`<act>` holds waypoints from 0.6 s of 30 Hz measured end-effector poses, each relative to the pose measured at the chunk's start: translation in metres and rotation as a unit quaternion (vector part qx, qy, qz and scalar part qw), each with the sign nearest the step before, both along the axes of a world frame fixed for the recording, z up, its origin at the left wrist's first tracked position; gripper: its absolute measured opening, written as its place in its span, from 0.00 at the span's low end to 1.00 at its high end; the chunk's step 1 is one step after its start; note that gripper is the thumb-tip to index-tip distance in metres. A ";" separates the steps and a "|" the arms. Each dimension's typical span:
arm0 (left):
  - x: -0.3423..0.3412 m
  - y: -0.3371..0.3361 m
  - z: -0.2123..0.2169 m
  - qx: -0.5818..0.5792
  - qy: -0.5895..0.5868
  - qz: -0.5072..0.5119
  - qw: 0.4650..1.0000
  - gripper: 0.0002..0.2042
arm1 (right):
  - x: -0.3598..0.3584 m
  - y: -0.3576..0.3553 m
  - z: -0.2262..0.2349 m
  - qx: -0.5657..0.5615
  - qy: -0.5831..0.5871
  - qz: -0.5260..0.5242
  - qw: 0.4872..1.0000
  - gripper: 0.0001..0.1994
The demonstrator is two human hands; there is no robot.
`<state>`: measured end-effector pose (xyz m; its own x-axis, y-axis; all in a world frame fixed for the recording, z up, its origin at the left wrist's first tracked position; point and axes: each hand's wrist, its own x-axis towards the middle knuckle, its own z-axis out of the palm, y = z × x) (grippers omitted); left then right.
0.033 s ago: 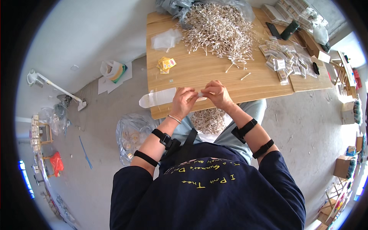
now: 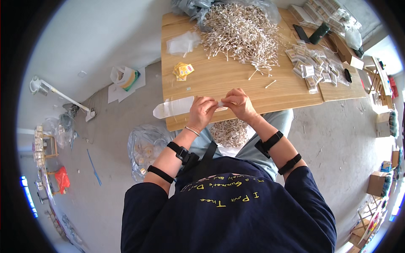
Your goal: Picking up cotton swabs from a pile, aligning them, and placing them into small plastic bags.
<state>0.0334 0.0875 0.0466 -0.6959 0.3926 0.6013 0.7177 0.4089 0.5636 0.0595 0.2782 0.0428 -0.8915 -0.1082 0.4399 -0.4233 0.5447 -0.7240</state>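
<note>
Wooden table [image 2: 249,90], cotton swab pile [image 2: 240,33] at its far side. I note left hand [image 2: 203,111] and right hand [image 2: 239,104] pinching a small white piece [image 2: 220,103] between fingertips near the front edge; its kind I cannot tell. Judged risks: an uneven pinch could drop it into the lower swab heap [image 2: 230,133]; a forearm's brush could dislodge the white strip [image 2: 173,108] overhanging the left edge.

Small whitish item [image 2: 220,104]: partly hidden; pinched between left hand [image 2: 202,111] and right hand [image 2: 238,104], near table [image 2: 287,90] edge.
</note>
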 end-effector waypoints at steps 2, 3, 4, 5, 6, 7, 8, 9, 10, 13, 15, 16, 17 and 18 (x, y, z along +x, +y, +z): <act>0.001 -0.001 0.001 -0.035 0.016 0.013 0.999 0.06 | 0.003 -0.001 0.001 0.030 0.041 -0.006 0.999 0.08; 0.003 -0.001 0.002 -0.035 0.014 0.013 0.999 0.06 | 0.004 0.000 0.001 0.076 0.081 -0.002 0.994 0.10; 0.004 -0.002 0.002 -0.060 0.048 0.019 0.997 0.07 | 0.006 0.001 0.001 0.121 0.120 0.001 0.985 0.12; 0.006 -0.003 0.002 -0.086 0.082 0.025 0.993 0.08 | 0.007 0.001 0.002 0.121 0.118 0.002 0.986 0.12; 0.007 -0.004 0.003 -0.086 0.080 0.026 0.993 0.08 | 0.008 0.001 0.003 0.168 0.144 0.003 0.975 0.14; 0.007 -0.005 0.004 -0.108 0.100 0.027 0.989 0.08 | 0.008 0.001 0.003 0.213 0.169 0.004 0.962 0.16; 0.008 -0.006 0.003 -0.129 0.119 0.028 0.984 0.09 | 0.009 0.001 0.003 0.213 0.167 0.005 0.963 0.16; 0.009 -0.007 0.003 -0.130 0.117 0.029 0.984 0.09 | 0.010 0.001 0.003 0.227 0.190 0.007 0.955 0.15; 0.010 -0.006 0.003 -0.142 0.128 0.032 0.981 0.09 | 0.011 0.001 0.003 0.240 0.213 0.008 0.947 0.16; 0.011 -0.005 0.003 -0.137 0.119 0.034 0.983 0.10 | 0.010 0.001 0.007 0.252 0.223 0.005 0.942 0.14; 0.009 -0.003 0.002 -0.122 0.098 0.032 0.987 0.10 | 0.009 0.002 0.005 0.232 0.193 0.013 0.953 0.13; 0.007 -0.001 0.001 -0.073 0.028 0.023 0.997 0.10 | 0.008 0.003 0.004 0.211 0.161 0.021 0.964 0.13; 0.007 0.000 0.000 -0.025 -0.043 0.014 0.999 0.09 | 0.008 0.003 0.005 0.211 0.161 0.020 0.964 0.13; 0.006 0.000 -0.002 -0.025 -0.044 0.013 0.999 0.09 | 0.007 0.002 0.006 0.141 0.104 0.018 0.984 0.12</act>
